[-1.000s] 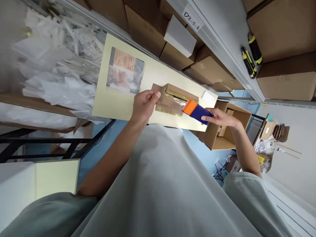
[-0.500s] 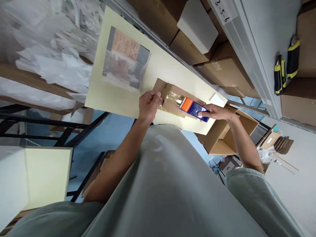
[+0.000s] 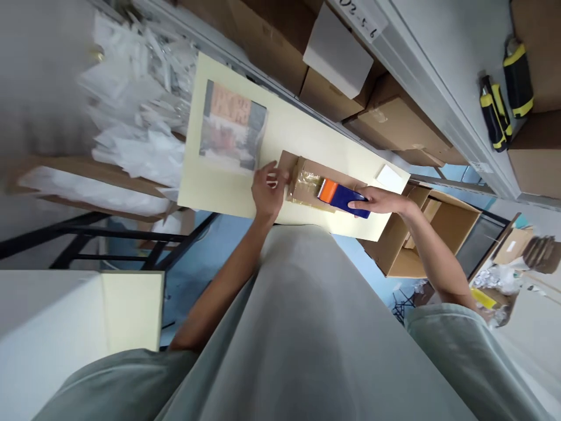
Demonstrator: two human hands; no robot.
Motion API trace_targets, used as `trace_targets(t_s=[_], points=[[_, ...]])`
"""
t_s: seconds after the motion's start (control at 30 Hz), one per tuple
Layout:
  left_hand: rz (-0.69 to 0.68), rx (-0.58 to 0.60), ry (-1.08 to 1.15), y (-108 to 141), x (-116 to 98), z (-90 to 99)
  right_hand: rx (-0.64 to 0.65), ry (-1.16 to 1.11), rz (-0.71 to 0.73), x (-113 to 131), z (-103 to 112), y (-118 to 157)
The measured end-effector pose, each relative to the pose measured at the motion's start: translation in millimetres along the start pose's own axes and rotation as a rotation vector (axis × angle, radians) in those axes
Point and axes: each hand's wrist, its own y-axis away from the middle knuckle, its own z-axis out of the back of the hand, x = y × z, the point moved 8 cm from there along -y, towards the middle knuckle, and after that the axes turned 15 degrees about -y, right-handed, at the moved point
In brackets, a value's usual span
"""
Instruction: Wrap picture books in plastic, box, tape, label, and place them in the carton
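Note:
A flat brown cardboard box [image 3: 302, 188] with clear tape over its left part lies on the cream tabletop [image 3: 236, 196]. At its left end is my left hand [image 3: 268, 190], fingers apart and curved beside the box's edge; whether the fingertips touch it I cannot tell. My right hand [image 3: 377, 200] is closed around a blue and orange tape dispenser [image 3: 344, 197]. Its orange toothed end points left, over the taped part of the box. The underside of the dispenser and its roll are hidden.
Left on the table lies a clear-wrapped packet [image 3: 232, 128] with an orange label. A small white piece [image 3: 388, 178] lies right. An open carton [image 3: 412, 245] stands beyond the right end. Brown boxes [image 3: 337, 93] line the shelf, and utility knives [image 3: 495, 114] lie above.
My left hand has opened from a pinch at the box's left end. My right hand still holds the dispenser over the box. The whole view has shifted with my head.

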Motion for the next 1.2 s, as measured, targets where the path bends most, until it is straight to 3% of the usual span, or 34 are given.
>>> trace_targets(t_s=[0.1, 0.2, 0.37, 0.5, 0.57, 0.7, 0.8, 0.93, 1.03, 1.2], points=[[-0.135, 0.061, -0.122, 11, -27, 5.9, 0.005, -0.027, 0.053, -7, 1, -4], [-0.151, 0.115, -0.216, 16, -40, 1.9, -0.030, -0.047, 0.141, -8, 4, -12], [-0.054, 0.137, -0.234, 8, -31, -3.6, -0.021, -0.087, 0.131, 2, -2, -17], [0.008, 0.150, -0.241, 2, -23, -3.9, 0.036, -0.095, 0.025, -8, -5, 8], [0.018, 0.155, -0.248, 0, -21, -3.8, -0.031, -0.100, -0.011, -37, 8, 36], [-0.005, 0.144, -0.246, -3, -20, -4.7, -0.319, -0.101, -0.019, -126, 52, 107], [-0.053, 0.126, -0.261, -4, -22, -6.6, -0.359, -0.060, -0.014, -180, 66, 128], [-0.074, 0.109, -0.235, -4, -23, -7.3, -0.307, -0.023, -0.029, -195, 66, 93], [-0.095, 0.111, -0.219, -4, -23, -7.2, -0.225, 0.025, -0.186, -187, 54, 62], [-0.131, 0.137, -0.196, -8, -18, -11.4, -0.421, 0.113, -0.353, -160, 36, 49]])
